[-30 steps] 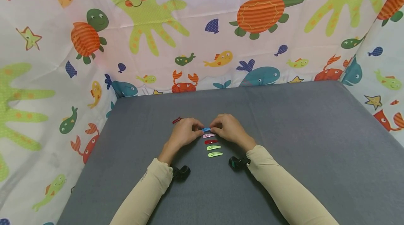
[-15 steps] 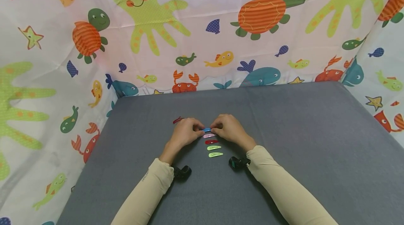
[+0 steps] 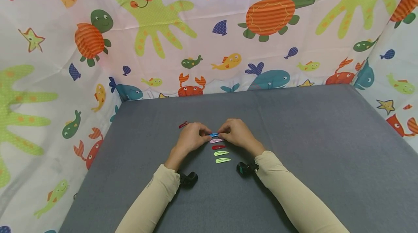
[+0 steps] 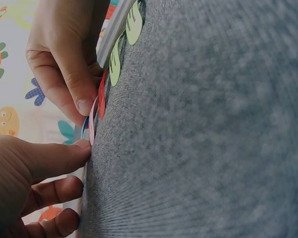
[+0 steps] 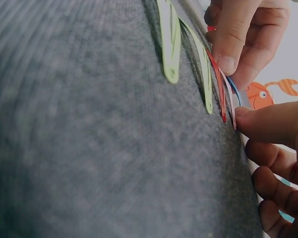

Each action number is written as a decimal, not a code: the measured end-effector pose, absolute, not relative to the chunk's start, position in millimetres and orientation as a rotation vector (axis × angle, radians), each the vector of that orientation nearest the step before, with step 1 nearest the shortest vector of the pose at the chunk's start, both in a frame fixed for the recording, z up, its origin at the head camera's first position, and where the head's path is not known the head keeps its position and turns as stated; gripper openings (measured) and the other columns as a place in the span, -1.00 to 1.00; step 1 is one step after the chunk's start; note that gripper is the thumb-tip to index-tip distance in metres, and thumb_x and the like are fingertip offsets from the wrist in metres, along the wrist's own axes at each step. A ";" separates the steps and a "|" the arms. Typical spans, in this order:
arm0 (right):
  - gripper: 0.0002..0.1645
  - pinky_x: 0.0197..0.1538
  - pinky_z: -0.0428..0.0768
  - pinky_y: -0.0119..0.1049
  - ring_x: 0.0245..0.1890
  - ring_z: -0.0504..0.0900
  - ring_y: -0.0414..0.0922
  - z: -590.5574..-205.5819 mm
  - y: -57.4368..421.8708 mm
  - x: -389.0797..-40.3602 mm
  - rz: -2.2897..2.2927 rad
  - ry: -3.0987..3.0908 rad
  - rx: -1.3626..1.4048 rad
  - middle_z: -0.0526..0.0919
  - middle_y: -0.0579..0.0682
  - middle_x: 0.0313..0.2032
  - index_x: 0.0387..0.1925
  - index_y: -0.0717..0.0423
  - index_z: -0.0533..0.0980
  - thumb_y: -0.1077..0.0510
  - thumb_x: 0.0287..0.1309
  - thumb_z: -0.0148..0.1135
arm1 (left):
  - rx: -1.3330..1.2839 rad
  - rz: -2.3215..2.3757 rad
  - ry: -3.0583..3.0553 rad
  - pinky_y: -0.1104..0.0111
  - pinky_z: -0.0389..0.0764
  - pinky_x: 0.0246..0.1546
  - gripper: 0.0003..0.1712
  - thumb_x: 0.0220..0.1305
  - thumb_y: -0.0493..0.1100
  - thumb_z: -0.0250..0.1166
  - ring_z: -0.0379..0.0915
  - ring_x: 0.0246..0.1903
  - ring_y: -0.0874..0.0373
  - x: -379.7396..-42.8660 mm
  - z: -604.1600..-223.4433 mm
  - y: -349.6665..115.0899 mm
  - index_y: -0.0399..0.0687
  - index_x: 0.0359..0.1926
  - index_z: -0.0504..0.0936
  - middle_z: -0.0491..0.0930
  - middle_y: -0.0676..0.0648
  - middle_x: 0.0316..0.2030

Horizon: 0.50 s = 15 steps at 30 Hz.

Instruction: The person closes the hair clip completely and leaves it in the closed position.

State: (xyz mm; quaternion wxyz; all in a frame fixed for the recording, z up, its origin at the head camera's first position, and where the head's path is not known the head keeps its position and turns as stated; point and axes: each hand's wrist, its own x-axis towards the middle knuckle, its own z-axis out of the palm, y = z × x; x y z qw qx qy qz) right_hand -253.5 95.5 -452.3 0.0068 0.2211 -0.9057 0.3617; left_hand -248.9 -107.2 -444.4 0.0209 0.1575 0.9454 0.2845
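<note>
A blue snap hair clip (image 3: 214, 135) lies flat on the grey cloth, at the far end of a column of clips. My left hand (image 3: 192, 136) pinches its left end with thumb and fingers, while my right hand (image 3: 239, 134) does the same at the right end. Just nearer sits a pink hair clip (image 3: 216, 140), close to both thumbs. Below it come a red hair clip (image 3: 218, 147), a light green hair clip (image 3: 221, 153) and another light green hair clip (image 3: 223, 160). Both wrist views show the blue clip only as a thin edge, partly covered by fingers.
Another red hair clip (image 3: 184, 125) lies beyond my left hand, partly hidden by it. The grey table (image 3: 313, 146) is bordered by a cloth (image 3: 209, 44) printed with sea animals at the back and sides. Black wrist cameras (image 3: 188, 179) hang under both forearms.
Both hands stay at the blue hair clip with almost no movement. The clips in the column keep their places; only the head view shifts very slightly.
</note>
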 end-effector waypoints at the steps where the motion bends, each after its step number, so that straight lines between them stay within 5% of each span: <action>1: -0.89 -0.25 0.55 -0.28 -0.34 0.62 -0.19 -452.2 95.5 -253.4 1.131 -2.837 0.688 0.70 -0.09 -0.36 -0.33 0.03 0.75 0.16 0.04 0.42 | 0.487 0.881 2.930 0.38 0.38 -0.45 -0.86 0.09 -0.10 0.45 0.41 -0.46 0.24 -248.7 -444.3 -107.2 0.06 -0.28 0.78 0.56 0.09 -0.48; 15: -0.88 -0.23 0.55 -0.26 -0.32 0.63 -0.17 -452.4 96.0 -253.4 1.144 -2.850 0.686 0.70 -0.07 -0.32 -0.31 0.04 0.74 0.18 0.05 0.41 | 0.480 0.876 2.929 0.38 0.38 -0.44 -0.84 0.08 -0.10 0.45 0.41 -0.46 0.24 -247.7 -443.8 -107.4 0.07 -0.26 0.78 0.56 0.09 -0.47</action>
